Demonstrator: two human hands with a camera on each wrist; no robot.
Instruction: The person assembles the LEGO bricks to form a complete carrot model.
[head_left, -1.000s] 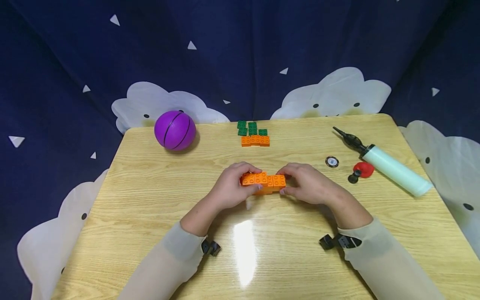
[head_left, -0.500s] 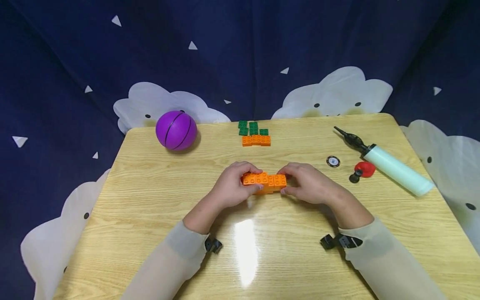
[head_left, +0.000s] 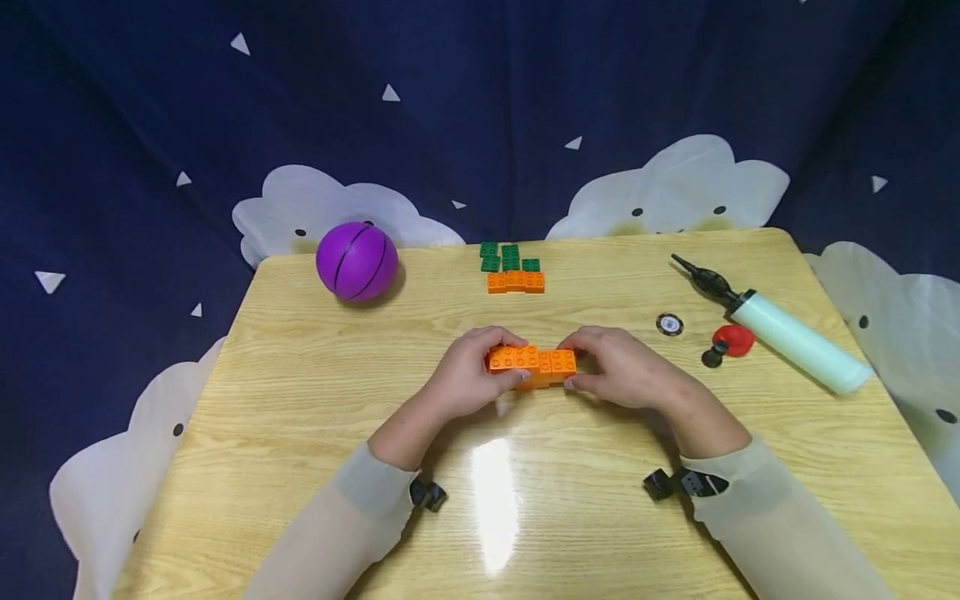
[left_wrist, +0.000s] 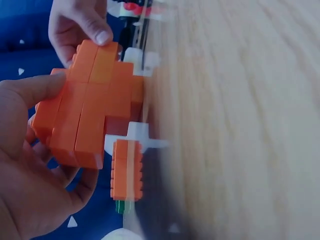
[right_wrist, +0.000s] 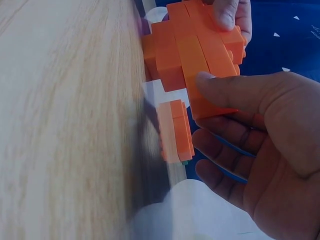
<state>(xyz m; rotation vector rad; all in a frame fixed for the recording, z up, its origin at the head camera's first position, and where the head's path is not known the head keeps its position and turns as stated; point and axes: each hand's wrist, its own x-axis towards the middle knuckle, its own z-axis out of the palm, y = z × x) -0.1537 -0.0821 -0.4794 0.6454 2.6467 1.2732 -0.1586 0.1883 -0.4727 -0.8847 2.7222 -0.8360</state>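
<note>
Near the far left corner of the bench (head_left: 300, 517) sat a purple ball (head_left: 356, 260), well apart from everything in hand. At the middle of the bench the left hand (head_left: 468, 377) gripped the left end of an orange brick assembly (head_left: 532, 364), its thumb and fingers curled round it, as the left wrist view confirmed with the thumb (left_wrist: 35, 87) pressed on the block's face. The right hand (head_left: 618, 367) pinched the right end of the same assembly, its thumb (right_wrist: 235, 87) lying on the near face and its fingers curled beneath. Compared with a second earlier, almost nothing had changed: both hands kept the same hold and the assembly stayed just above the bench centre, with only a slight drift of the whole view. That stillness suggested the hands were pressing the bricks together or steadying the build rather than adding a piece, though no gap could be made out between them. Behind it, at the middle of the far edge, a small cluster of green and orange bricks (head_left: 513, 271) lay untouched. Toward the right edge lay a small round token (head_left: 669, 323), a red nozzle piece (head_left: 729, 342) and a white hand pump (head_left: 780, 333). No container appeared anywhere on the bench.
</note>
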